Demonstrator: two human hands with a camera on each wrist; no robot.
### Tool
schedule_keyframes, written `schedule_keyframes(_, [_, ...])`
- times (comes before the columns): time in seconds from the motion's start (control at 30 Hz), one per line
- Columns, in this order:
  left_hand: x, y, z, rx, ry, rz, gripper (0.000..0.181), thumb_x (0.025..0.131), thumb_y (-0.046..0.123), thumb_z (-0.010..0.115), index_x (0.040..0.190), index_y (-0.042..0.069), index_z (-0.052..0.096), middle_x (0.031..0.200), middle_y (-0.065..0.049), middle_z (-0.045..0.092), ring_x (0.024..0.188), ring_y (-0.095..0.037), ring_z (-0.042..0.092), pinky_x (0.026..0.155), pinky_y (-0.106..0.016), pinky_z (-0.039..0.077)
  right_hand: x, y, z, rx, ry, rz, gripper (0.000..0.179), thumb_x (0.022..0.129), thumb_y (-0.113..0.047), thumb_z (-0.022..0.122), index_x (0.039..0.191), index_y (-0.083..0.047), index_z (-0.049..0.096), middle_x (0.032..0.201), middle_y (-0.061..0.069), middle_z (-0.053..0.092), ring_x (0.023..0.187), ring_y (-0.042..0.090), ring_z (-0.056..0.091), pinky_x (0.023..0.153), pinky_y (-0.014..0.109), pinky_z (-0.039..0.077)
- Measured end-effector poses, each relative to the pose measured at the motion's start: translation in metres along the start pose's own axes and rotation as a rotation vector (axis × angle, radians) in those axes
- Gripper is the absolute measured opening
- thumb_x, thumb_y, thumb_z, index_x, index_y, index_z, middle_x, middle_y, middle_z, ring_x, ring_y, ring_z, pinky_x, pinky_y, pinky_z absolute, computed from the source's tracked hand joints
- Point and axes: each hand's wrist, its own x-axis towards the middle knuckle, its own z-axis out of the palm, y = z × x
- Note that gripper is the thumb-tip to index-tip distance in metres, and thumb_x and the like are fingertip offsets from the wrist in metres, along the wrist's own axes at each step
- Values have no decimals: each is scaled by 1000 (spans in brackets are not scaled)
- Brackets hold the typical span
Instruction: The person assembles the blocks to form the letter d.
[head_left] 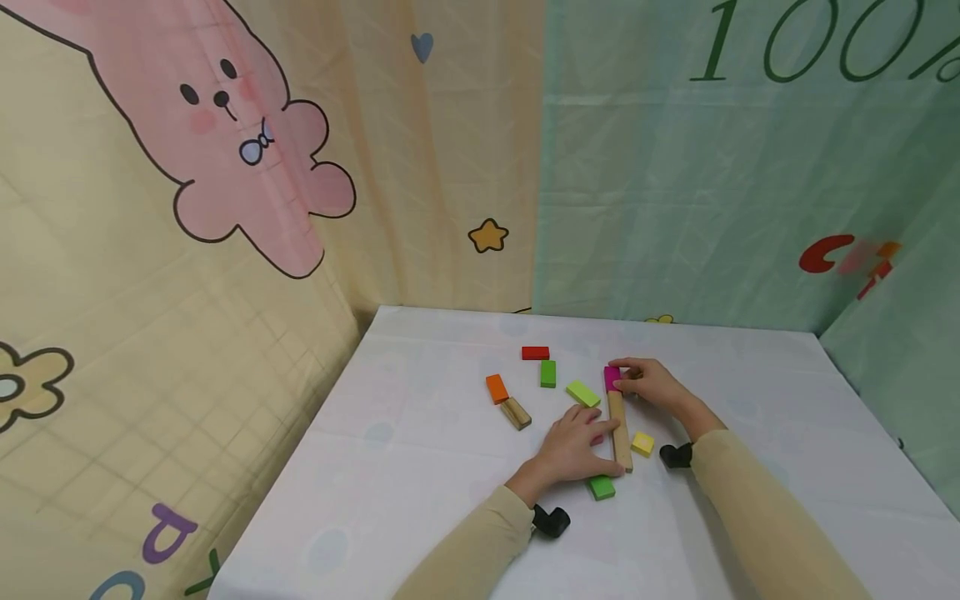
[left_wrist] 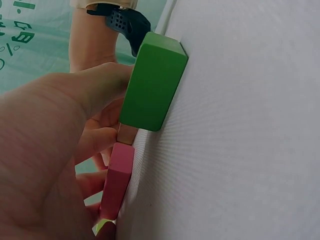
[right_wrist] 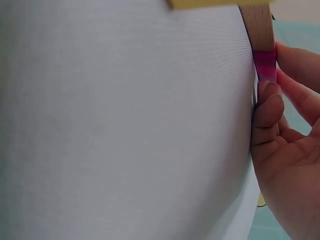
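My right hand (head_left: 656, 387) pinches a magenta block (head_left: 612, 378) between thumb and fingers at the far end of a plain wooden strip (head_left: 618, 425). In the right wrist view the magenta block (right_wrist: 265, 65) meets the end of the wood (right_wrist: 261, 30). My left hand (head_left: 572, 446) spreads low over the table, its index finger and thumb against the strip's left side near the close end. A pink block (left_wrist: 118, 180) lies beneath its fingers, mostly hidden from above. Just below the left thumb is a green block (head_left: 602, 487), large in the left wrist view.
A yellow block (head_left: 642, 443) sits right of the strip; a lime block (head_left: 582, 393) lies to its left. Farther left are red (head_left: 536, 353), green (head_left: 548, 374), orange (head_left: 497, 389) and wooden (head_left: 516, 413) blocks. Curtains stand behind the white table (head_left: 360, 500).
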Motion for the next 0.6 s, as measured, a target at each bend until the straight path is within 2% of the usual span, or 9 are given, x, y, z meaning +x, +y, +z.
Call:
schedule_keyframes(0.37, [1,-1,4,17,2,5,72,84,65,69,148,39,50,152,4,43,140,-14,33,112,-37,33,-4,-9,-5,-98,-3,16,46,99,-19,63,141,-3,55,114,22,62,85,25,60,73,36,53])
schedule_keyframes(0.5, [0,-1,3,13,2,2,72,84,65,70,148,38,51,152,4,43,139,-14,33,112,-38,33,-8,-17,-11,-171,19,-1,43,99,-19,62,138,-3,57,116,22,63,93,30,61,75,40,54])
schedule_keyframes(0.6, [1,0,1,13,1,-2,71,84,64,70,148,37,51,152,4,43,140,-15,33,112,-38,33,-8,-22,-15,-199,45,-50,40,99,-17,62,136,-3,59,118,21,63,101,35,59,81,45,54])
